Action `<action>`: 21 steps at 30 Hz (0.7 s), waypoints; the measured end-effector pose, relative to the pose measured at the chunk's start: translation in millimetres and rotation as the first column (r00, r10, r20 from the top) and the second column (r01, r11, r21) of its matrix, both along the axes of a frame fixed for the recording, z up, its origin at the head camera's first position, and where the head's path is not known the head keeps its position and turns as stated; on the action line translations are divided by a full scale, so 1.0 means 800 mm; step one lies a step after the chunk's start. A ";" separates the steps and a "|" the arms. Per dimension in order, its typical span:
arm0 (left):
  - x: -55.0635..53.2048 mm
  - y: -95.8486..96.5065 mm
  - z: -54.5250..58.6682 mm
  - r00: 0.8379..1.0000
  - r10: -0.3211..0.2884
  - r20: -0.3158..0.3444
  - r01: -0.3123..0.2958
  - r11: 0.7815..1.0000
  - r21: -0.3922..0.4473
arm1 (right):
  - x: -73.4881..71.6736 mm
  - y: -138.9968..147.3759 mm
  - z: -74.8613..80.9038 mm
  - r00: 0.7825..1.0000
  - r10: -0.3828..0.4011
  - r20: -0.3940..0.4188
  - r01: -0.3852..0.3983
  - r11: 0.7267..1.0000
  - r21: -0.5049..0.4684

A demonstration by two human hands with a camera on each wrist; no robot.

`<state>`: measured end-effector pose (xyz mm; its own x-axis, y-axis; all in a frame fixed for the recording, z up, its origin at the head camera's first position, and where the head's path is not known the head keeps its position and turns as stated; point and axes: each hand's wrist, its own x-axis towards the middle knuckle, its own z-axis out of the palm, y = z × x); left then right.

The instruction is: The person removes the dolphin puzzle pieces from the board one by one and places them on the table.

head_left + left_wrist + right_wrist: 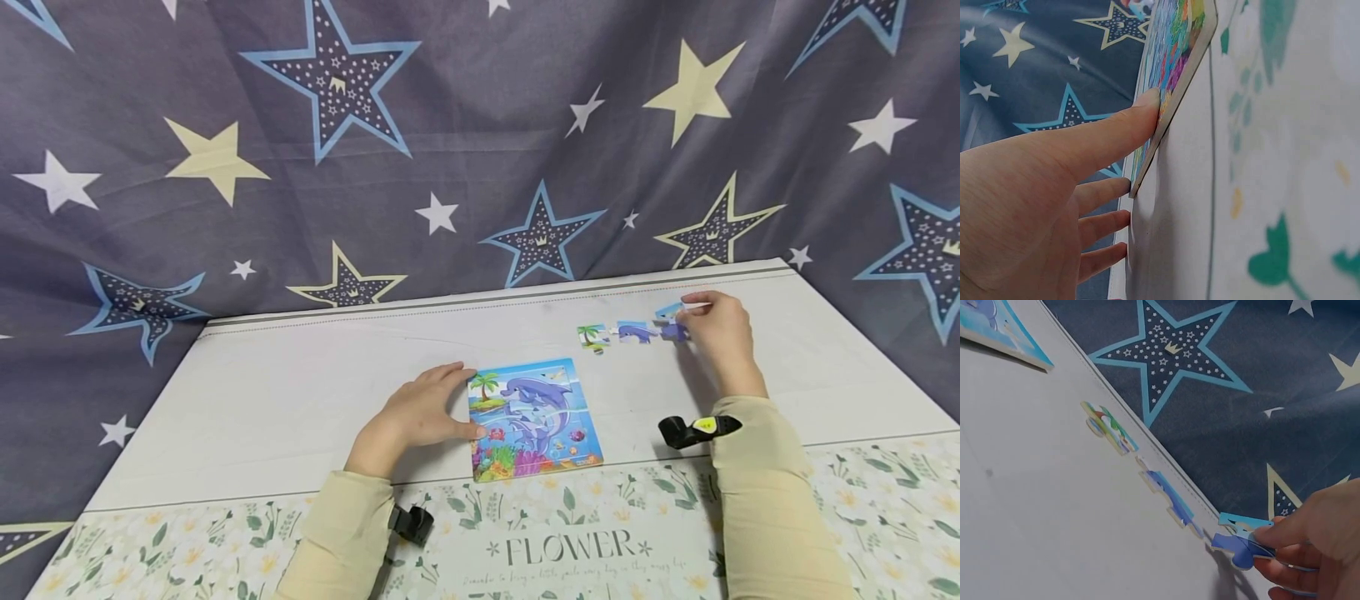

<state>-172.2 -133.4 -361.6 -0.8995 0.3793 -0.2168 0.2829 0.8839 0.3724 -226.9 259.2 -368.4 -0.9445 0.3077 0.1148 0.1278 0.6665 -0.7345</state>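
A square dolphin jigsaw puzzle [536,421] lies on the white table. My left hand [423,410] is at its left side, thumb on the face near the edge and index fingertip touching the rim; the other fingers are spread and fairly straight in the left wrist view. Farther back on the right, my right hand [722,337] pinches a jigsaw piece [1247,547] between thumb and fingers. A light blue piece [1244,519] shows right behind it; whether the fingers also hold that one I cannot tell. Fingertips partly hide both.
A palm-tree piece [591,336] and a dolphin piece [633,332] lie in a row left of my right hand. A floral mat [570,546] covers the table's front part. Behind the table hangs a star-patterned curtain [465,150].
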 end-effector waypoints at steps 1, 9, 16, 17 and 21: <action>0.000 0.000 0.000 1.000 0.000 0.000 0.000 1.000 0.000 | 0.000 0.001 -0.001 1.000 -0.003 0.007 0.003 1.000 0.004; 0.000 0.000 0.000 1.000 0.002 0.001 -0.002 1.000 0.004 | -0.001 0.000 -0.008 0.993 -0.042 0.107 0.038 0.998 0.041; 0.001 0.000 0.000 1.000 0.003 0.003 -0.003 1.000 0.005 | 0.000 -0.001 -0.013 0.996 -0.064 0.058 0.061 0.997 0.048; 0.001 0.000 0.000 1.000 0.004 0.004 -0.004 1.000 0.005 | 0.000 -0.001 -0.014 0.997 -0.064 0.049 0.062 0.997 0.047; 0.001 -0.001 0.000 1.000 0.006 0.004 -0.006 1.000 0.007 | 0.000 0.000 -0.016 0.997 -0.063 0.037 0.061 0.997 0.043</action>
